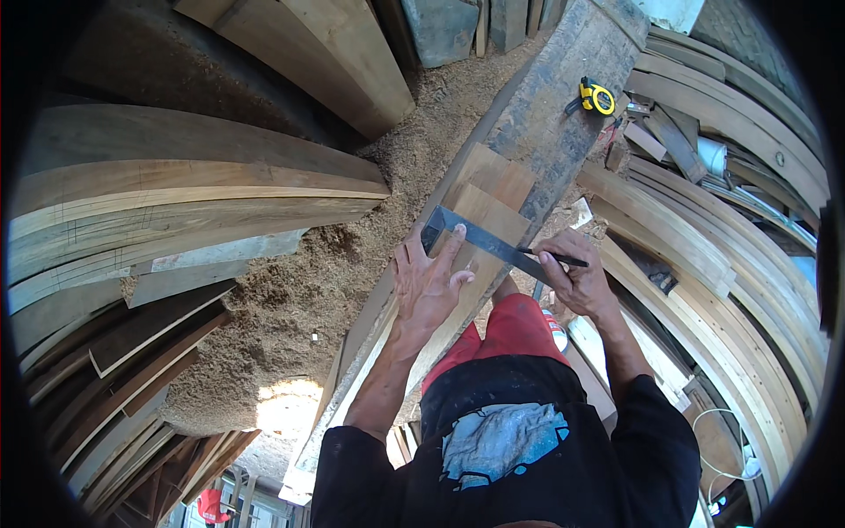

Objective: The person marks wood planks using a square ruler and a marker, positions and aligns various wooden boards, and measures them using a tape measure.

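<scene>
My left hand (426,283) holds a try square (489,244) down across a wooden board (482,208). Its index finger lies on the metal blade, while the other fingers are at the darker stock by the board's left edge. In my right hand (578,280) is a dark, thin pencil (570,260), pinched near the blade's far right end, its tip pointing left along the blade. The board rests on a long, worn wooden bench (547,123) running diagonally, with another light piece of wood (512,183) beside it.
A yellow and black tape measure (597,97) lies farther up the bench. Sawdust (282,295) covers the floor at the left. Stacked planks (194,195) line the left side, and more long boards (713,290) lie at the right. A white-wrapped container (556,333) stands by my leg.
</scene>
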`<action>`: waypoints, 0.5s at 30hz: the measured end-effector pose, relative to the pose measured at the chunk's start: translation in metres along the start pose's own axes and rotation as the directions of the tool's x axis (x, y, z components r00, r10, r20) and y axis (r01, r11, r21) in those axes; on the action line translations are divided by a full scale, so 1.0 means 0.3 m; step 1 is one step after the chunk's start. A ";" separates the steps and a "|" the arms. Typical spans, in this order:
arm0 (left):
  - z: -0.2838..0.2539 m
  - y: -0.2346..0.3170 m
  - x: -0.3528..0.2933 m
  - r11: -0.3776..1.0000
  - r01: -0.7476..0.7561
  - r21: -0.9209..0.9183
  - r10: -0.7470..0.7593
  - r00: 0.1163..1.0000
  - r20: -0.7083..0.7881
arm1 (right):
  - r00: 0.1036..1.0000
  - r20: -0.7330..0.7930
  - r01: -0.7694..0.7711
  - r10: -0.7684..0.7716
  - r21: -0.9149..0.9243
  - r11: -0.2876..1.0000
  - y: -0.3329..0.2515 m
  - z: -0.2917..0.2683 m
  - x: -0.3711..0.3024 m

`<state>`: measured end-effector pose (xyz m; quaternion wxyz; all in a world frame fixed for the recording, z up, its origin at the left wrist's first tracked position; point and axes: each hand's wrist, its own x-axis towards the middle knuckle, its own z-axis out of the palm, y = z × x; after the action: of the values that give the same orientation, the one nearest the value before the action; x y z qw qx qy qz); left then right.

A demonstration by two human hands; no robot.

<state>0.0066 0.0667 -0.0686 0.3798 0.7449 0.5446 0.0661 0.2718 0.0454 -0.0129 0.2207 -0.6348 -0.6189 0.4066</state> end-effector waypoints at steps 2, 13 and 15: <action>0.000 0.001 0.000 1.000 0.002 0.003 -0.002 1.000 0.009 | 1.000 0.026 0.016 -0.014 -0.070 0.997 0.019 -0.009 -0.021; -0.013 -0.032 -0.042 1.000 -0.014 0.004 0.014 1.000 0.004 | 0.995 0.097 0.018 -0.016 -0.028 0.999 0.000 0.180 0.063; -0.013 -0.036 -0.046 1.000 0.002 -0.023 -0.002 1.000 0.017 | 0.994 0.054 0.095 -0.093 -0.045 0.994 0.017 0.223 0.082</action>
<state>-0.0091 0.0578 -0.0684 0.3928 0.7404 0.5415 0.0656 0.2197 0.0534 -0.0611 0.2082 -0.5992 -0.6633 0.3971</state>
